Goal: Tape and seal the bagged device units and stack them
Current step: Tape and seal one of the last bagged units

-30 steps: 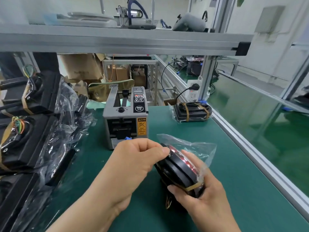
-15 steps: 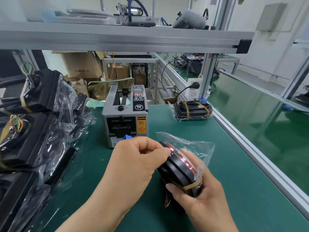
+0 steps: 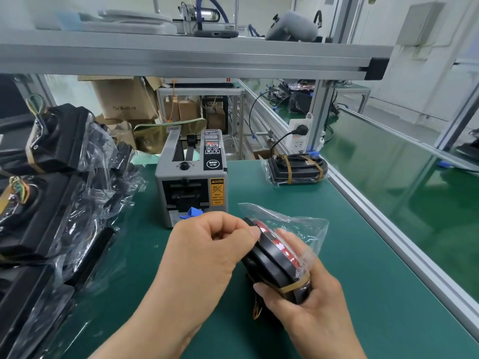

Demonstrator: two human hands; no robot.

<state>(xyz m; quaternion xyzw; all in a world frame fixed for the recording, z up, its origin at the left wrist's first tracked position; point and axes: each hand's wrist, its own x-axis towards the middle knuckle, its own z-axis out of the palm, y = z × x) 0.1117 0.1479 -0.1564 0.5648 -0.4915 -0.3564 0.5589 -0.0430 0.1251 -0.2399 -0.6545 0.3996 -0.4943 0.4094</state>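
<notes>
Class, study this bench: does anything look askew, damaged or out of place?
The bagged black units at the left lie heaped and tilted, bags crumpled, not stacked. The held round black unit has a loose bag end.

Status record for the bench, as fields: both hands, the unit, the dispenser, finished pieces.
left hand: pinches the bag at the unit's top edge
right hand: grips the unit from below
unit: bagged, tilted, tan tape band round its near end
dispenser: behind the hands, blue piece at its outlet
taped unit: far right on the table
stack: bagged units, left side
</notes>
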